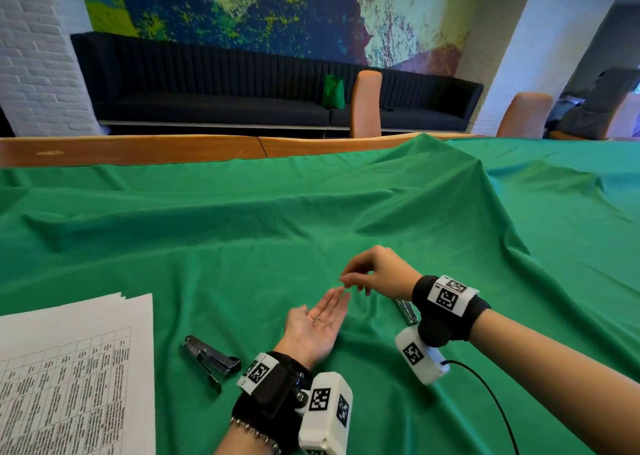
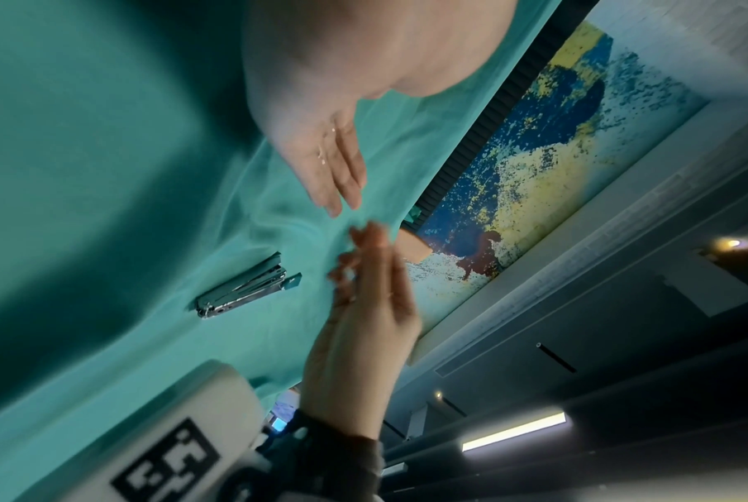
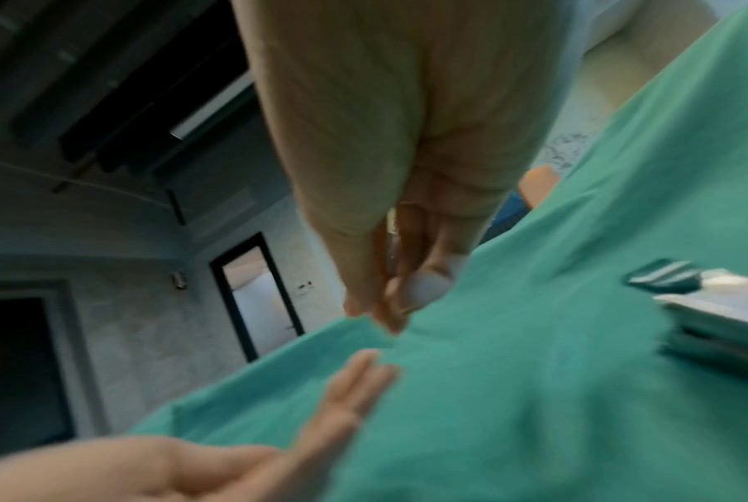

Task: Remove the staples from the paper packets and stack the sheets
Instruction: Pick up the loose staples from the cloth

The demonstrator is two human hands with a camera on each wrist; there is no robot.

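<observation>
My left hand (image 1: 318, 323) lies palm up and flat over the green cloth (image 1: 242, 246), with a few loose bent staples (image 1: 323, 321) resting on the palm; these staples (image 2: 322, 156) also glint in the left wrist view. My right hand (image 1: 367, 274) hovers just above the left fingertips, thumb and forefinger pinched together. A thin metal glint between those fingers (image 3: 391, 237) looks like a staple, though that view is blurred. A stack of printed sheets (image 1: 69, 368) lies at the near left.
A black stapler-like tool (image 1: 211, 357) lies on the cloth between the sheets and my left wrist. A silver metal tool (image 1: 406, 311) lies under my right wrist. The cloth rises in a large fold (image 1: 426, 163) at the back right.
</observation>
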